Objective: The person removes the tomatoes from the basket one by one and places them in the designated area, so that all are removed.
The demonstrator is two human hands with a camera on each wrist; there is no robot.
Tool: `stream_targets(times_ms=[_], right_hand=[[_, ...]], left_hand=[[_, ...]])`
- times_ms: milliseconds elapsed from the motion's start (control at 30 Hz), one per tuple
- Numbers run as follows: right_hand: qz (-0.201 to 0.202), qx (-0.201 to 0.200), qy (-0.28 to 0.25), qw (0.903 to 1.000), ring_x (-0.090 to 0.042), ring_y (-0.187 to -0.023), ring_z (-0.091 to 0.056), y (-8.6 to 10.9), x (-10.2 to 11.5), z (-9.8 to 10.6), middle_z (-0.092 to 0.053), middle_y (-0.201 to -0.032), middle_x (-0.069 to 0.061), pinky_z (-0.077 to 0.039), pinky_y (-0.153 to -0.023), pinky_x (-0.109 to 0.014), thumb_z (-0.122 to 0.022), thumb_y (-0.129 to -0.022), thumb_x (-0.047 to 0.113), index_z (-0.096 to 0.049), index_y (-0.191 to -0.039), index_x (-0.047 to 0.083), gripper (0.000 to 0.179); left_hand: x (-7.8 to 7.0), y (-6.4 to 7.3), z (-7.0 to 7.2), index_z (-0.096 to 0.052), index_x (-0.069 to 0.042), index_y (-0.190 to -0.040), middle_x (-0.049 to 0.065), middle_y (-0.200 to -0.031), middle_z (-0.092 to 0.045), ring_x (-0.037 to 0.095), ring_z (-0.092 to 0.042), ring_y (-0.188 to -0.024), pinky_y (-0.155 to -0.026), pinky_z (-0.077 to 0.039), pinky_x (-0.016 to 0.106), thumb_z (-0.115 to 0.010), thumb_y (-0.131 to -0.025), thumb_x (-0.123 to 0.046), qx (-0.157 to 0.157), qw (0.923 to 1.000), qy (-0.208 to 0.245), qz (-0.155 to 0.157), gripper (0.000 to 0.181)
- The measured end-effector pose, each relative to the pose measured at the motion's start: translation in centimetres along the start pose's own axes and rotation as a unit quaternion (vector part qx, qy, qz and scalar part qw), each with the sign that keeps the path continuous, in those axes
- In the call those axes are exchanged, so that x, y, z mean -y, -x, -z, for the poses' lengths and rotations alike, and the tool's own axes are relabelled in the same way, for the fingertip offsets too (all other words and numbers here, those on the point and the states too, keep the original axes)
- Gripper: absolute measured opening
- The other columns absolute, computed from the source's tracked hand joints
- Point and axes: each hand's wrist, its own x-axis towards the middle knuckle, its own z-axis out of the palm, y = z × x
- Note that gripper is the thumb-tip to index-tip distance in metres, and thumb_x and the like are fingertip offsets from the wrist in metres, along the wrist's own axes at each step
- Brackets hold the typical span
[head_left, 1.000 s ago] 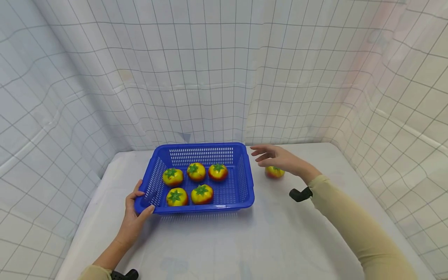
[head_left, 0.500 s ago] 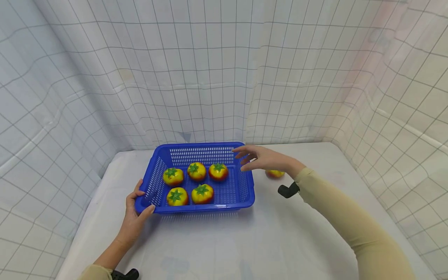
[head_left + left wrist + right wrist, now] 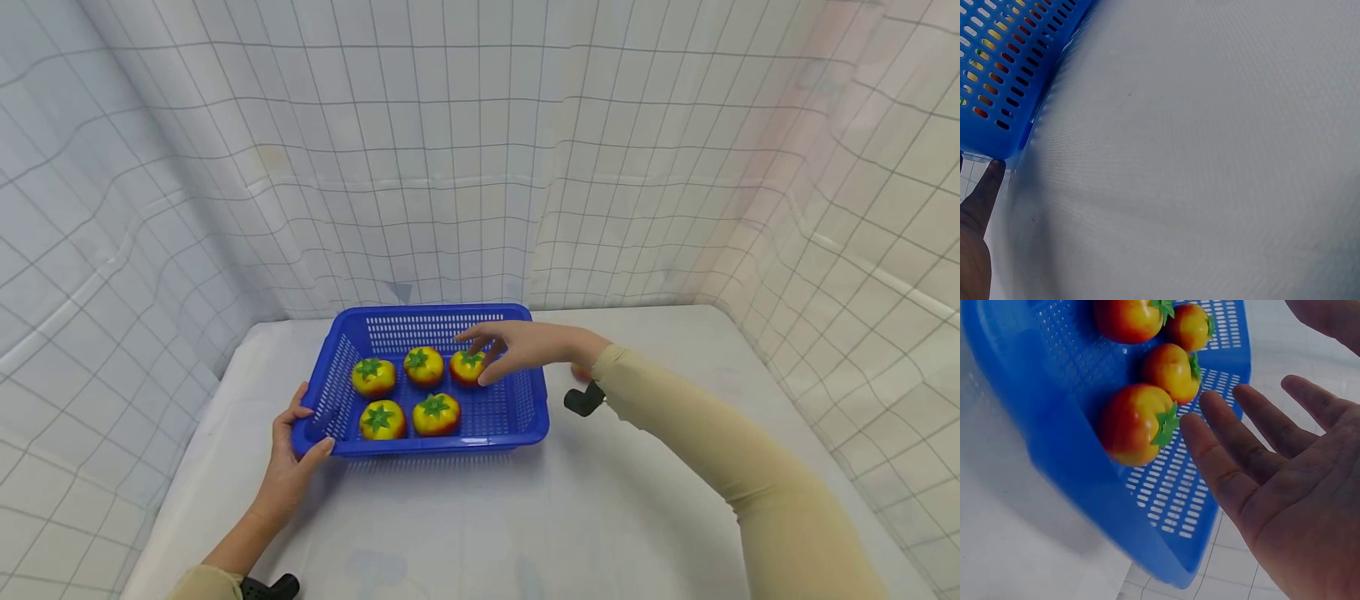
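Observation:
A blue plastic basket (image 3: pixel 435 447) with slotted walls holds several yellow-and-red, tomato-like fruits with green leafy caps. My left hand (image 3: pixel 283 471) grips its front left corner, thumb at the front rim and fingers over the left side. In the left wrist view the thumb (image 3: pixel 988 187) meets the basket's lower corner. My right hand (image 3: pixel 528 342) hovers over the basket's right side, partly covering the back right fruit (image 3: pixel 462 368). Its fingers are spread and hold nothing. In the right wrist view its fingertips are close to a fruit (image 3: pixel 1138 425).
Another fruit (image 3: pixel 579 372) lies on the white-covered table (image 3: pixel 480 525) right of the basket, mostly hidden behind the right wrist. White curtains (image 3: pixel 442 167) with a grid pattern enclose the table at the back and both sides.
My right hand has moved left, from beside the basket to above its back right fruit, and its wrist now covers most of the fruit on the table. The left hand keeps its grip.

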Motion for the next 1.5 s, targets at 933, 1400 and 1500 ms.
stream_targets(times_ms=[933, 1400, 1500], right_hand=[[-0.027, 0.079, 0.085, 0.9928, -0.029, -0.136, -0.048, -5.6, 1.5, -2.0, -0.051, -0.151, -0.008, -0.048, -0.104, -0.036, -0.078, -0.091, 0.027, -0.044, -0.155, 0.022, 0.073], [-0.053, 0.133, 0.093, 0.9853, -0.026, -0.131, -0.05, -8.0, 0.5, -3.5, -0.051, -0.148, -0.006, -0.054, -0.094, -0.031, -0.077, -0.091, 0.016, -0.048, -0.153, 0.02, 0.068], [-0.063, 0.143, 0.088, 0.9838, -0.022, -0.128, -0.051, -8.2, 0.5, -3.8, -0.052, -0.146, -0.003, -0.054, -0.092, -0.031, -0.077, -0.09, 0.016, -0.048, -0.153, 0.023, 0.069]], left_hand=[[0.1, -0.1, -0.1, -0.024, -0.017, -0.135, -0.01, -0.172, -0.001, 0.037, 0.0, -0.155, -0.098, -0.036, 0.007, -0.055, -0.102, -0.005, -0.004, 0.9998, 0.013, -0.01, 0.047], [0.3, 0.0, -0.2, -0.024, -0.017, -0.135, -0.009, -0.171, -0.001, 0.038, -0.001, -0.155, -0.099, -0.034, 0.007, -0.054, -0.102, -0.003, -0.005, 0.9999, 0.011, -0.012, 0.047], [0.3, 0.0, -0.1, -0.024, -0.017, -0.135, -0.008, -0.172, -0.002, 0.038, -0.001, -0.154, -0.099, -0.035, 0.007, -0.054, -0.101, -0.003, -0.007, 0.9998, 0.012, -0.013, 0.047]])
